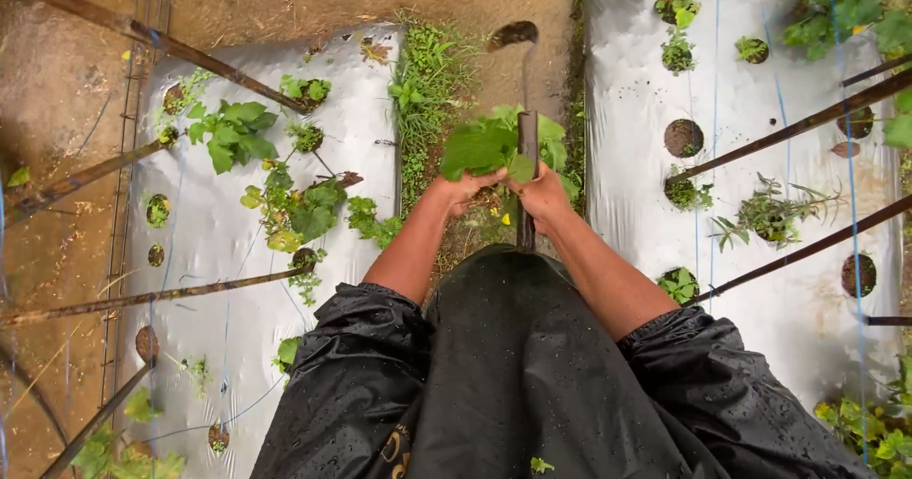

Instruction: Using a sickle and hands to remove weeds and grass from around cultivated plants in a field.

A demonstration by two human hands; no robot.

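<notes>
Head view, looking straight down over a furrow between raised beds.

Plastic mulch sheets, silver: two. Left sheet [247,279] punched with planting holes, several filled with leafy seedlings; right sheet [788,279] likewise, some holes bare soil, some with small plants.

Furrow [432,89]: one, grassy and weedy, running between the sheets up toward bare brown soil.

Raincoat, black and wet [532,374]: one, sleeves pushed up past the elbows, both forearms bare.

Bamboo poles, dark and slanted: four visible crossing the left sheet, e.g. [152,296]; three crossing the right sheet, e.g. [807,118].

Irrigation lines, thin blue: at least two along the right sheet, e.g. [850,184].

Hoe [525,137]: one, dark handle upright in the frame's centre, blade resting on the soil at the far end of the furrow. Handle passing between the two hands and down toward the body.

Bunch of green leaves [489,144]: one, broad-leaved, held above the furrow just beyond the hands, partly overlapping the hoe handle.

Left hand [463,190]: one, fingers curled shut, clenched on the lower stems of the leaf bunch.

Right hand [543,197]: one, fingers closed, pressed against the hoe handle and the base of the leaves; whether gripping handle, stems or both, cannot tell.

Hands touching each other, directly above the furrow.
</notes>
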